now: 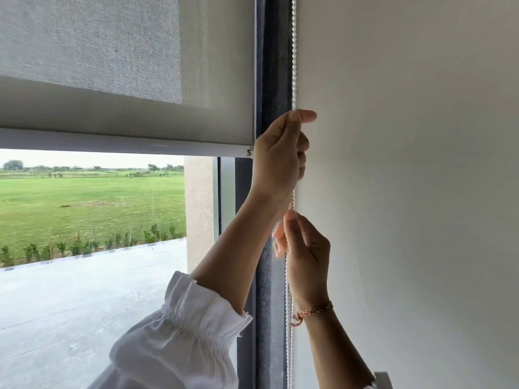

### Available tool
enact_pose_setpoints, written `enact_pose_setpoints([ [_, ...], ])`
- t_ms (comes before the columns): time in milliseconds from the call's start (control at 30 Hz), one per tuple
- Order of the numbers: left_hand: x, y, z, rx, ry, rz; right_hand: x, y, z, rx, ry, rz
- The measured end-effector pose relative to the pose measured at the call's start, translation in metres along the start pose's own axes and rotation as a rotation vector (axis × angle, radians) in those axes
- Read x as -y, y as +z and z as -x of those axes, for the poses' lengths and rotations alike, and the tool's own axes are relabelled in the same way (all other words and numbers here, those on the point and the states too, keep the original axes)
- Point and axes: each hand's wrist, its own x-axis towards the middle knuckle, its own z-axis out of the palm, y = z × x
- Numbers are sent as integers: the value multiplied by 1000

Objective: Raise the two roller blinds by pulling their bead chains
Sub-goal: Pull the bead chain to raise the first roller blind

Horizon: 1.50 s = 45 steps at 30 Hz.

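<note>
While the left hand (276,161) sits closed on the white bead chain (293,51) at the wall's edge, the right hand (306,254) pinches the same chain just below it, a braided bracelet (314,311) on its wrist. Left of both hands, the grey roller blind (112,80) hangs with its bottom bar (126,143) level with the left hand. Only 1 blind seems visible.

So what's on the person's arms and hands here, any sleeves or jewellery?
The left hand is bare, with a white gathered, ruffled sleeve pushed up the forearm. The right hand is bare too, with a braided red-and-gold thread bracelet on the wrist.
</note>
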Motion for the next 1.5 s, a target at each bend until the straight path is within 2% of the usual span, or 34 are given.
enact_pose_setpoints([
  [100,6,-4,0,-8,38,-11,11,-6,-22,-96,64,-50],
  [167,9,-6,-1,-10,65,-12,26,-8,-44,-193,52,-121],
  [233,11,-7,-2,-17,72,-15,48,-7,-64,-217,18,-224],
  [333,13,-8,-2,-30,76,-51,76,-1,-91,-164,-26,-238],
  [467,17,-5,1,-12,75,-19,101,21,-124,-65,-55,19],
  [667,19,-12,4,-13,119,6,116,36,-127,151,9,-93],
  [867,29,-19,19,30,98,-43,97,29,-114,191,68,-300],
  [967,39,-26,25,40,83,-76,88,23,-108,235,105,-327],
  [1500,68,-20,42,79,27,-165,80,0,-115,247,-18,-142],
])
